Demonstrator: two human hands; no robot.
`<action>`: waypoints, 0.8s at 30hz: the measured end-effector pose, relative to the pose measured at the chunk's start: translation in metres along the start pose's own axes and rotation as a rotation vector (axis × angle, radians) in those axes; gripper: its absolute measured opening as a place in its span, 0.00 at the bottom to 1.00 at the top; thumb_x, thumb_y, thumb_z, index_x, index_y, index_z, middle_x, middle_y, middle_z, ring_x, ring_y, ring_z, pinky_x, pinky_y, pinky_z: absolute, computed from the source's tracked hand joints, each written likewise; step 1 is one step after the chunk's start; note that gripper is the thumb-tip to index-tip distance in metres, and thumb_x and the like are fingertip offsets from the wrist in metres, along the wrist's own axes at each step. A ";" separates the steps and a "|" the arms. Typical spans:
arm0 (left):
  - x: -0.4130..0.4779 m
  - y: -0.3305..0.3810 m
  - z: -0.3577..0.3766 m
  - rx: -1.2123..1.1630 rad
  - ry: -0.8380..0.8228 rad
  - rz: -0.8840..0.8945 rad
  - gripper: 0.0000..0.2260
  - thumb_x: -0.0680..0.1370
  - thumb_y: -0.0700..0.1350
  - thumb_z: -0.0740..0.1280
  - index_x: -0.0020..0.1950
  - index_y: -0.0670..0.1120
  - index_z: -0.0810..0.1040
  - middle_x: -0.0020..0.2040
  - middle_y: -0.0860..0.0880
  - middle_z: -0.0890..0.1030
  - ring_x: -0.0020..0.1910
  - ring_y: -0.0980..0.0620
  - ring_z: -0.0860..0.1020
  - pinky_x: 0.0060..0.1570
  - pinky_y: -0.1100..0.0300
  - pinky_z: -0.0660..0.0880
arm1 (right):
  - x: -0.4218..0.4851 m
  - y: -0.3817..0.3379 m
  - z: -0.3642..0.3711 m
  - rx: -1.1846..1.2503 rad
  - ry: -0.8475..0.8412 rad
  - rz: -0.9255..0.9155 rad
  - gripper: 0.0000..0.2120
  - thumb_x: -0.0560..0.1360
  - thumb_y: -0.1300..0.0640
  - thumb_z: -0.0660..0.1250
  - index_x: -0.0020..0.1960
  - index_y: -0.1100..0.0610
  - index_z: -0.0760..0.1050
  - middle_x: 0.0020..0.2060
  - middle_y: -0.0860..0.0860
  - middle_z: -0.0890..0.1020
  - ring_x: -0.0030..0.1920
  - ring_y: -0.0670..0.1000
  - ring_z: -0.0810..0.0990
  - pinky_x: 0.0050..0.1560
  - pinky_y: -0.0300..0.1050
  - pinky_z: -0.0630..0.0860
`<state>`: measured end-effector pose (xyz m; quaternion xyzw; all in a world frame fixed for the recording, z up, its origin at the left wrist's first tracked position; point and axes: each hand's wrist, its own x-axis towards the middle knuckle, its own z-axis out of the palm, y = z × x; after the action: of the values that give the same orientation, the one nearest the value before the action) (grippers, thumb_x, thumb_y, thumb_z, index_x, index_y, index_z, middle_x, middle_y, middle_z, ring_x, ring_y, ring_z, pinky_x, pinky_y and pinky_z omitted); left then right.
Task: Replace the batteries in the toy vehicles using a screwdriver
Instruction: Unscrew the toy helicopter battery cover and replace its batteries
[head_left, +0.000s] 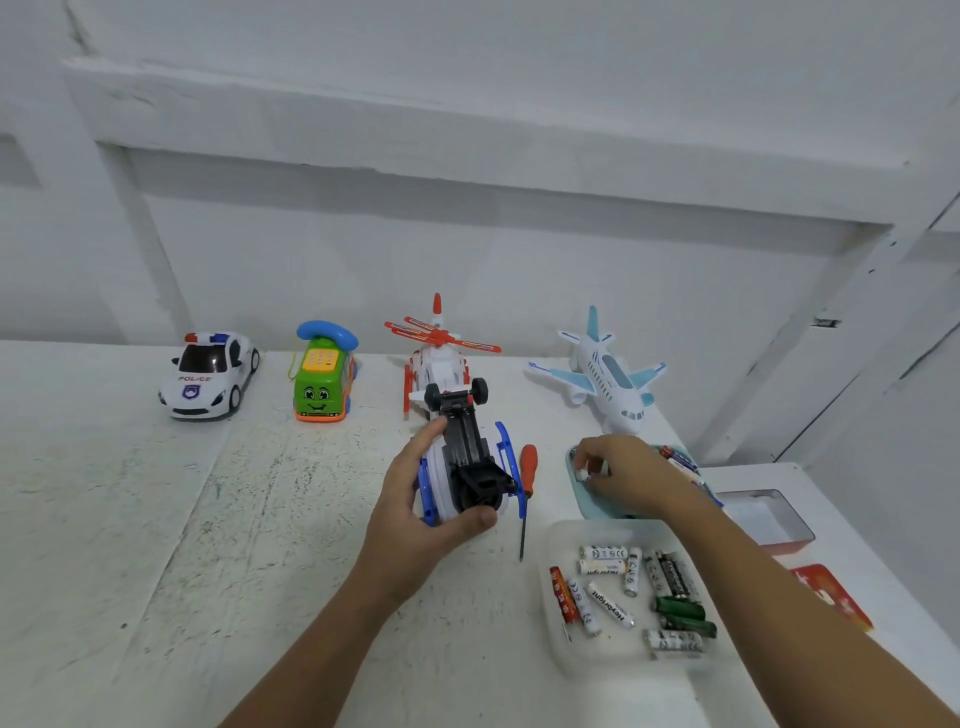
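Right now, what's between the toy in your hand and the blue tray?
An orange-handled screwdriver lies on the table between toy and tray, in the head view.

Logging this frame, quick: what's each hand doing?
Left hand: grips the upturned blue-and-white toy.
Right hand: pinches a small white item, unidentifiable, over the teal tray.

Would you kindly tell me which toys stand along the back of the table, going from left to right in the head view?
police car → green telephone toy → red and white helicopter → white and blue airplane
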<state>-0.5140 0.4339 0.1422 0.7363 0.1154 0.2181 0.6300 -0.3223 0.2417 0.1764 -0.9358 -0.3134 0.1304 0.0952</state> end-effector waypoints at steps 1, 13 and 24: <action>0.000 0.000 0.000 -0.002 0.004 -0.002 0.41 0.58 0.66 0.78 0.68 0.73 0.63 0.70 0.57 0.70 0.67 0.51 0.72 0.61 0.45 0.76 | 0.000 0.000 -0.002 0.090 0.036 0.015 0.07 0.75 0.60 0.65 0.52 0.51 0.78 0.46 0.48 0.81 0.43 0.46 0.78 0.46 0.43 0.77; 0.000 0.006 0.004 -0.057 0.033 0.012 0.44 0.57 0.60 0.81 0.69 0.66 0.66 0.69 0.56 0.71 0.66 0.49 0.74 0.60 0.45 0.77 | -0.029 -0.110 -0.049 1.130 0.291 -0.223 0.08 0.73 0.66 0.72 0.48 0.61 0.74 0.40 0.60 0.83 0.37 0.56 0.84 0.34 0.45 0.80; 0.004 0.013 0.004 -0.085 0.042 0.029 0.43 0.57 0.56 0.82 0.69 0.64 0.68 0.67 0.54 0.73 0.65 0.48 0.75 0.59 0.44 0.77 | -0.024 -0.127 -0.036 0.420 0.368 -0.431 0.05 0.74 0.56 0.71 0.45 0.53 0.75 0.38 0.45 0.79 0.42 0.46 0.77 0.43 0.36 0.72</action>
<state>-0.5100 0.4293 0.1550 0.7058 0.1086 0.2473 0.6549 -0.4009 0.3232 0.2476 -0.8160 -0.4478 -0.0018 0.3655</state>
